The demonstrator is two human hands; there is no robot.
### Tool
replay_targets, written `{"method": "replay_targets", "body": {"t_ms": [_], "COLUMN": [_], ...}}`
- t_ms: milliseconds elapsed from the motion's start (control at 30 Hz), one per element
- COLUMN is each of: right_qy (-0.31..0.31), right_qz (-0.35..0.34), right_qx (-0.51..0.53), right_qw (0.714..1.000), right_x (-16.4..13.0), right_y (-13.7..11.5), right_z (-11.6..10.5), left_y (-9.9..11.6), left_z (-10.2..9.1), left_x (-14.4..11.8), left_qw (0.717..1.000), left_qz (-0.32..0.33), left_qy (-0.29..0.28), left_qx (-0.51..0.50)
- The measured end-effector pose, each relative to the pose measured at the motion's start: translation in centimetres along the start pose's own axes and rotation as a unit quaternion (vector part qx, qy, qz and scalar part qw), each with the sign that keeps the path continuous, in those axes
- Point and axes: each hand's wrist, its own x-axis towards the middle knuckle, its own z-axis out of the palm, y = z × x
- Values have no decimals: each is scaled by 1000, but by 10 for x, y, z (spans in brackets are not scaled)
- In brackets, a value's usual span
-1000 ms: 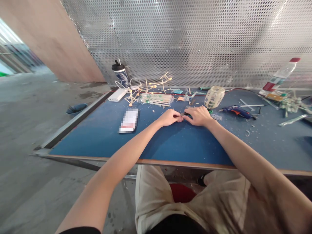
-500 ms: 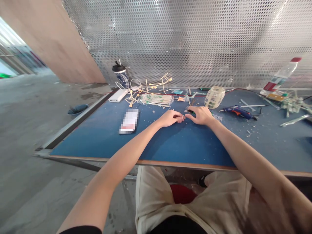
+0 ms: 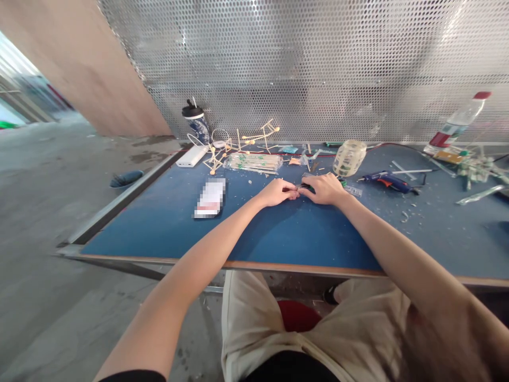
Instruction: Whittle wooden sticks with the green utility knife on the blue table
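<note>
My left hand [image 3: 278,193] rests low over the blue tabletop, its fingers pinched together around something too small to make out. Fingertip to fingertip with it is my right hand [image 3: 325,189], curled over a slim dark-and-green tool [image 3: 342,182]. One end of that tool shows past the wrist side and its dark tip pokes out near the left fingers; the fingers hide most of it. A clear plastic piece [image 3: 353,191] lies beside the right wrist. Just behind the right hand stands a pale barrel-shaped lattice [image 3: 350,158].
Behind the hands lie bagged sticks [image 3: 254,162] and a stick model [image 3: 238,146]. A phone [image 3: 210,198], white power bank [image 3: 191,156] and tumbler [image 3: 196,123] are left. A glue gun [image 3: 387,181], scraps and a bottle [image 3: 457,124] are right. Perforated metal [image 3: 278,69] stands behind.
My right hand has shifted slightly left, closing up to the left fingers. The dark-and-green tool now shows on both sides of it. My left hand has barely moved.
</note>
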Motion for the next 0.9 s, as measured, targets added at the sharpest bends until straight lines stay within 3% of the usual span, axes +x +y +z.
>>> {"method": "replay_targets", "body": {"t_ms": [267,433,533,633,767,900], "right_qy": [37,103,136,187,249,265], "right_qz": [18,30,25,7,-20,-59], "right_qx": [19,87,109,178,318,339], "right_qw": [999,990,984,966,915,901], "right_x": [-1,-3,-5,-7,-12,-15], "right_y": [4,14,17,14,1,-12], "right_z": [5,8,4,-7,-27,-38], "left_y": [-4,11,24,34,47,57], "left_z": [1,2,0,-3,-9,-13], "left_x": [1,-3,-6,-10,-14,-17], "left_qw": [1000,999,993,986,982,972], "left_qz": [15,43,84,113,131,155], "left_qy": [-9,0,45,88,115,152], "left_qx": [11,31,71,85,69,94]}}
